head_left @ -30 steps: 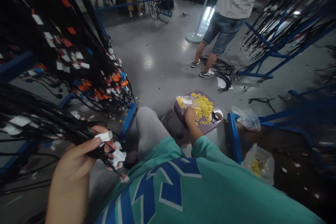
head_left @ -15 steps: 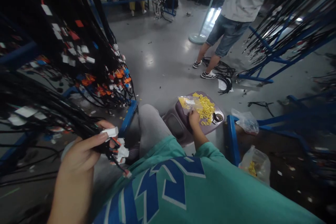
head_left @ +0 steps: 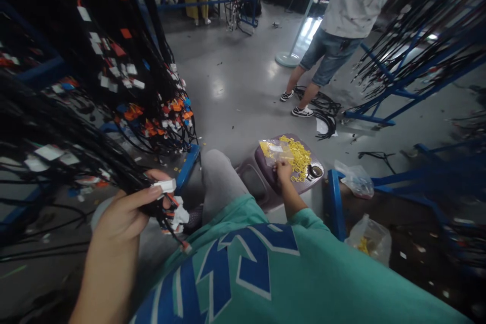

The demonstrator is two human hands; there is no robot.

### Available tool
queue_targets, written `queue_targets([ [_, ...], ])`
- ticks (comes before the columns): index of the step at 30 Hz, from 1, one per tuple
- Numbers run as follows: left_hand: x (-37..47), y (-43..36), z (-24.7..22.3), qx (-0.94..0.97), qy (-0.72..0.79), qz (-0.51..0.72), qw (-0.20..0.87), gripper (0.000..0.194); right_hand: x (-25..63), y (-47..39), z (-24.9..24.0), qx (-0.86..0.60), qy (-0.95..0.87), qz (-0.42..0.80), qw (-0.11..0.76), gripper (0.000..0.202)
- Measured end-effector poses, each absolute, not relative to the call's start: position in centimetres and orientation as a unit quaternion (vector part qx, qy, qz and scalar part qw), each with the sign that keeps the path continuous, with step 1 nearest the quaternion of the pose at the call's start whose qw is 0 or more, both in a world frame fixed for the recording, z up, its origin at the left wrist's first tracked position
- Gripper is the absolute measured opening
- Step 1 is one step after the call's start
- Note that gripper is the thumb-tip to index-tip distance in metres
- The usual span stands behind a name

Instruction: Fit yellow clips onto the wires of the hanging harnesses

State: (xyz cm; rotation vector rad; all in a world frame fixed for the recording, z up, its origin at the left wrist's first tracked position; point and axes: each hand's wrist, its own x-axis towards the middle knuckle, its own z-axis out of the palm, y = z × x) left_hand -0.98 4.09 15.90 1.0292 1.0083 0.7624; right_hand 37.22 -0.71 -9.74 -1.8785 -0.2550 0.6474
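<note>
Your left hand [head_left: 125, 210] has its fingers [head_left: 146, 194] clenched around a bundle of black cables [head_left: 94, 167], thumb pressed on a white connector [head_left: 166, 185] at the bundle's end; more white and orange connectors dangle just below your fingertips. Those cables run up and away to the blue rack [head_left: 41, 73] beyond your knuckles, thick with tagged wires.

Your right hand [head_left: 283, 170] rests on the purple stool top [head_left: 315, 182], the surface here, with its fingers pinched at the near edge of a heap of small yellow clips [head_left: 298, 154]; whether they grip a clip cannot be told. A clear bag of yellow parts [head_left: 270, 148] lies just past those fingers, and a dark roll of tape [head_left: 315, 170] sits beside the heap.

Beyond the stool the grey floor [head_left: 235, 76] is littered with scraps. A person in denim shorts [head_left: 326, 50] stands well past your right hand, beside another blue frame [head_left: 391, 86] hung with cables. Two plastic bags [head_left: 370, 240] lie on the floor outside your right wrist.
</note>
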Motion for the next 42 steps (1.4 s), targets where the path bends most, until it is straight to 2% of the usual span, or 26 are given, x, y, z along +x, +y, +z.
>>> queue_targets([
  [7, -0.8, 4.0, 15.7, 0.466, 0.428, 0.333, 0.699, 0.019, 34.3, -3.0, -3.8, -0.627, -0.108, 0.479, 0.605, 0.007],
  [10, -0.6, 3.8, 15.8, 0.444, 0.427, 0.351, 0.705, 0.019, 32.3, -3.0, -0.6, -0.561, -0.140, 0.543, 0.609, 0.014],
  [16, -0.4, 2.9, 16.0, 0.428, 0.417, 0.353, 0.720, 0.025, 27.7, -2.2, 5.6, -0.457, -0.223, 0.598, 0.620, 0.023],
  [21, -0.3, 2.3, 15.9, 0.407, 0.371, 0.363, 0.752, 0.030, 24.2, -2.3, 10.3, -0.407, -0.306, 0.628, 0.589, 0.024],
  [25, -0.3, 2.1, 15.5, 0.390, 0.341, 0.360, 0.776, 0.037, 21.2, -2.4, 12.5, -0.370, -0.384, 0.608, 0.588, 0.023],
  [34, 0.1, 1.9, 14.9, 0.387, 0.259, 0.354, 0.811, 0.046, 16.5, -2.8, 14.2, -0.340, -0.533, 0.465, 0.619, 0.001],
  [42, 0.2, 1.9, 14.6, 0.377, 0.241, 0.367, 0.815, 0.047, 15.5, -2.6, 14.7, -0.349, -0.564, 0.418, 0.621, 0.003],
])
